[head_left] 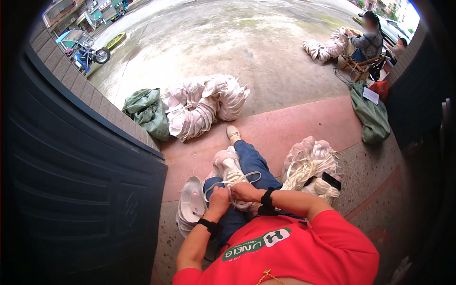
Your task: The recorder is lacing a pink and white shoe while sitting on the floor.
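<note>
Across my lap lies a pale pinkish-white shoe upper (224, 160), its front partly laced. My left hand (219, 203) is closed in a pinch on a white shoelace (254, 174), which loops out to both sides of my hands. Just to its right, my right hand (244, 192) is bent over the near end of the lacing, its fingers closed on the lace too. The fingertips are partly hidden. Beside my left knee rest several pale shoe pieces (190, 202), stacked together. To the right of my leg sits a bundle of shoe uppers (306, 156) with a hank of cream laces (304, 175).
A black phone (331, 181) lies on the right bundle. Ahead are a large coil of shoe uppers (199, 109) and a green sack (149, 111). A dark door (85, 166) stands left; another green sack (369, 118) is at right. A person (368, 42) sits farther off.
</note>
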### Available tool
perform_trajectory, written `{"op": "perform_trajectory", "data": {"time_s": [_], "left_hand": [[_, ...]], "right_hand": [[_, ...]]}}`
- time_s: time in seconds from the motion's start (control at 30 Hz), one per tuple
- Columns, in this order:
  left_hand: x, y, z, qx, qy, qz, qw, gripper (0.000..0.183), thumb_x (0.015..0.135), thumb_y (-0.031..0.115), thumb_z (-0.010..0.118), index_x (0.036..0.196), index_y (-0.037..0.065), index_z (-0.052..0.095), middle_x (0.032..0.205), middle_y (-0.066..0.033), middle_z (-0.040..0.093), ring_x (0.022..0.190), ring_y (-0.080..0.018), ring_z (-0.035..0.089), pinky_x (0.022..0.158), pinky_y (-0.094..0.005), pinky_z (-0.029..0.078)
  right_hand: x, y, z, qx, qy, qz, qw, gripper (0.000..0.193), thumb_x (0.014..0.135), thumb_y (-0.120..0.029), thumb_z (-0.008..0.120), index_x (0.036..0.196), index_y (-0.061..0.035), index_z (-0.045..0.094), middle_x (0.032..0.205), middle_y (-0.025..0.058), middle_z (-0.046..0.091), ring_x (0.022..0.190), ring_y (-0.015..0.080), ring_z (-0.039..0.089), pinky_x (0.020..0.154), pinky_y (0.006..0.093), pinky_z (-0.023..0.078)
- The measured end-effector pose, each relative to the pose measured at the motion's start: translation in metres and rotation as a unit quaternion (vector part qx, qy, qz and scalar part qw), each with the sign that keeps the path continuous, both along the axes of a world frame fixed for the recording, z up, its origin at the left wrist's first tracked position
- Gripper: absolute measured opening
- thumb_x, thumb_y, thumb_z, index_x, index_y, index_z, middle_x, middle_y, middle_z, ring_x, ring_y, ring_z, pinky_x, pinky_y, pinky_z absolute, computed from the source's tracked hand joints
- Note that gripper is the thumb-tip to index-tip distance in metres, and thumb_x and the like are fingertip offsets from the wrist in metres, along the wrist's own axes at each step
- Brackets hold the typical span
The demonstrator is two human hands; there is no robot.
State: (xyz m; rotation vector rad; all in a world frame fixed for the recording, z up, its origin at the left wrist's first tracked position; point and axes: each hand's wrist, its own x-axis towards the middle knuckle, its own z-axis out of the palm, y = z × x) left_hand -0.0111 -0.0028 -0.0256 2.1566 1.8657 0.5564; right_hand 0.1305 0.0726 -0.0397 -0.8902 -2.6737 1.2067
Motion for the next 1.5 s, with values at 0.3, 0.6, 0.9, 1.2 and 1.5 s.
{"op": "perform_trajectory", "data": {"time_s": [0.3,0.6,0.9,1.2,1.5], "left_hand": [[-0.018,0.012,-0.010,-0.212,-0.270,0.177,0.922,0.017,0.075,0.017,0.055,0.076,0.000,0.059,0.072,-0.0177,0.059,0.067,-0.0301,0.058,0.060,-0.0352,0.045],[0.009,0.002,-0.008,-0.080,-0.072,0.113,0.988,0.019,0.075,0.018,0.051,0.070,0.000,0.056,0.074,-0.0213,0.058,0.069,-0.0359,0.057,0.062,-0.0410,0.045],[-0.021,0.007,-0.021,-0.224,-0.256,0.175,0.924,0.022,0.077,0.019,0.043,0.080,-0.001,0.051,0.059,-0.0126,0.052,0.052,-0.0240,0.052,0.046,-0.0385,0.041],[-0.009,-0.003,-0.011,-0.156,-0.321,0.278,0.892,0.017,0.074,0.015,0.052,0.070,-0.001,0.057,0.064,-0.0116,0.058,0.060,-0.0189,0.055,0.056,-0.0318,0.044],[-0.003,-0.008,-0.013,-0.120,-0.275,0.263,0.917,0.017,0.073,0.016,0.053,0.072,-0.001,0.058,0.070,-0.0191,0.058,0.067,-0.0306,0.059,0.061,-0.0354,0.046]], "right_hand": [[0.001,0.008,-0.001,-0.035,0.026,-0.007,0.999,0.016,0.074,-0.018,0.051,0.075,-0.0036,0.057,0.071,0.0192,0.057,0.066,0.0348,0.056,0.059,0.0406,0.044],[0.006,-0.001,0.000,-0.023,0.017,-0.019,0.999,0.019,0.071,-0.020,0.052,0.072,-0.0028,0.060,0.071,0.0204,0.058,0.067,0.0353,0.057,0.059,0.0417,0.045],[0.003,0.006,0.012,-0.248,0.042,-0.024,0.968,0.031,0.075,-0.030,0.055,0.087,-0.0017,0.059,0.078,0.0199,0.060,0.073,0.0299,0.059,0.066,0.0393,0.046],[-0.005,0.012,0.022,-0.404,0.021,-0.142,0.903,0.010,0.072,-0.008,0.056,0.076,-0.0002,0.061,0.060,0.0016,0.054,0.051,0.0071,0.050,0.042,0.0202,0.039],[0.000,0.004,0.026,-0.404,0.036,-0.129,0.905,0.010,0.078,-0.011,0.055,0.078,-0.0017,0.060,0.060,-0.0004,0.052,0.051,0.0059,0.049,0.042,0.0188,0.038]]}}
